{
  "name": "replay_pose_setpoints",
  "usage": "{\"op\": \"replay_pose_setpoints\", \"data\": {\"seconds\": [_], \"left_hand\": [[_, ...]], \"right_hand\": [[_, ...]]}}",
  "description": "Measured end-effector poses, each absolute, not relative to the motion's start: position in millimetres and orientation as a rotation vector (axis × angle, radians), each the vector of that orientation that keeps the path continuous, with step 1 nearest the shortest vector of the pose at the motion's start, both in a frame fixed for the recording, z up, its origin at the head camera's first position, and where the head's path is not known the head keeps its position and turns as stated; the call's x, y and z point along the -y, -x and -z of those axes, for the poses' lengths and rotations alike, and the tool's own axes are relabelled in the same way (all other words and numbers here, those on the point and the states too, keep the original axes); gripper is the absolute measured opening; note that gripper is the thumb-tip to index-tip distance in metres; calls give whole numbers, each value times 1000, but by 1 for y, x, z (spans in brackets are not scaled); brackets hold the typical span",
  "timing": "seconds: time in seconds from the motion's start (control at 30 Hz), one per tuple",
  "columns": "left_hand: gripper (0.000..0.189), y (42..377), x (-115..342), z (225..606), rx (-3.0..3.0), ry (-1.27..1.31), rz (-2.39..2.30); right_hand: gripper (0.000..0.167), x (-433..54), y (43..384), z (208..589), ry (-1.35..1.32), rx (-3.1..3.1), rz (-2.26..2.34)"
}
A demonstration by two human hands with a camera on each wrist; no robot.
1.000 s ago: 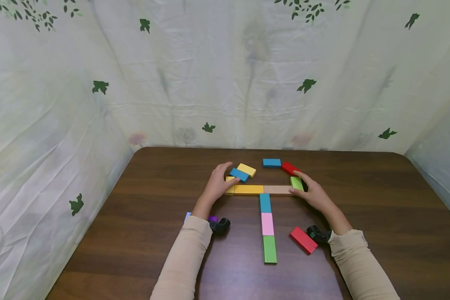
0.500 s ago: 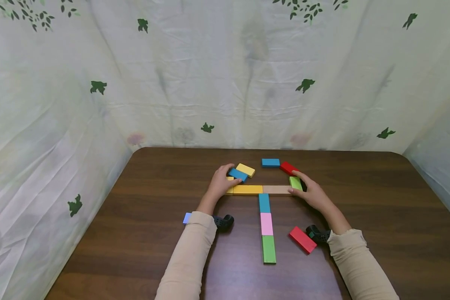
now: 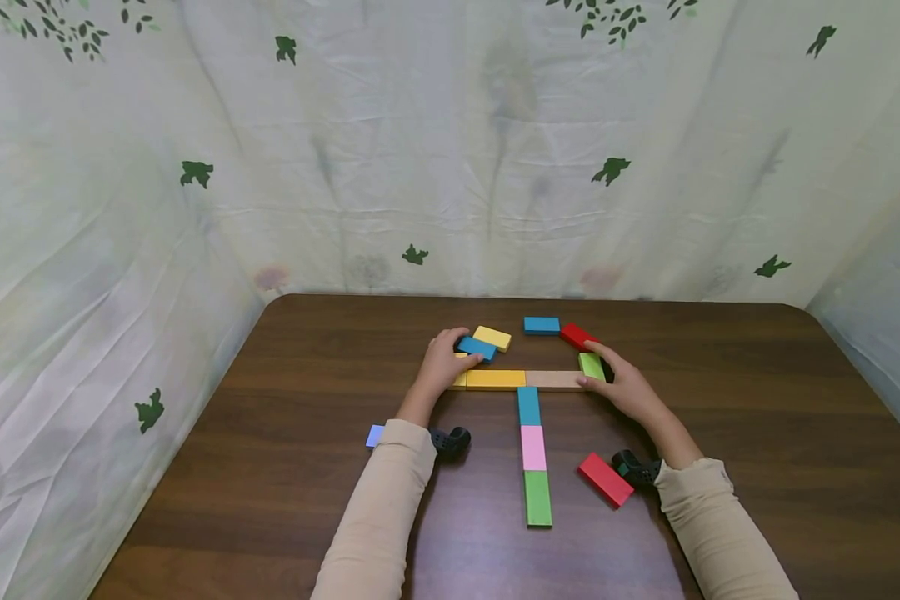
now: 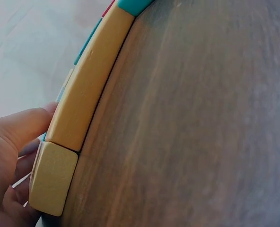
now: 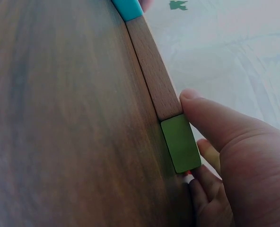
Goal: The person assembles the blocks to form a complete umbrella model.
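In the head view my left hand (image 3: 438, 364) pinches a blue block (image 3: 477, 349) between thumb and fingers. That block's far end meets a pale yellow block (image 3: 492, 338). Under the hand, a second pale yellow block (image 4: 53, 178) is partly hidden; it ends a row with a deeper yellow block (image 3: 496, 380) and a bare wood block (image 3: 553, 380). My right hand (image 3: 630, 390) grips the light green block (image 3: 591, 365) at the row's right end, thumb near the wood block, fingers along the outer side. A red block (image 3: 576, 336) slants from its far end towards another blue block (image 3: 542, 326).
A line of blue (image 3: 528, 406), pink (image 3: 533, 447) and green (image 3: 537, 498) blocks runs towards me from the row's middle. A loose red block (image 3: 605, 480) lies by the right wrist camera (image 3: 633, 468). A periwinkle block (image 3: 374, 435) shows beside my left sleeve (image 3: 382, 508).
My left forearm and wrist camera have swung to the right, covering a purple block. In the last half second the held blue block and the pale yellow one shifted slightly. The right hand holds still.
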State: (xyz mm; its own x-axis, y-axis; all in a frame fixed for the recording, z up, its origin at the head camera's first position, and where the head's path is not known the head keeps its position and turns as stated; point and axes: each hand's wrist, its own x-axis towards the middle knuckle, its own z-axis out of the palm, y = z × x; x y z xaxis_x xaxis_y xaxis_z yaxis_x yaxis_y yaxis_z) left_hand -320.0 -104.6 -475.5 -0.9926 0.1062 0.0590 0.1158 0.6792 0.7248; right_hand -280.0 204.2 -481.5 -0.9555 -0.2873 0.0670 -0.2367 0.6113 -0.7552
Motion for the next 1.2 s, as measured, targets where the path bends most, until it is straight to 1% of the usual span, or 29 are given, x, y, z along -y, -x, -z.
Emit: {"op": "replay_pose_setpoints", "data": {"seconds": [0.23,0.73,1.2], "left_hand": [[47,323,103,475,2853,136,1208],[43,322,95,470,2795,18,1213],[33,323,117,472,2720,129,1559]], "right_hand": [[70,-204,281,482,457,-2765,1304],[71,-204,282,482,456,-2769,1298],[71,-204,280,482,455,-2772,1297]]}}
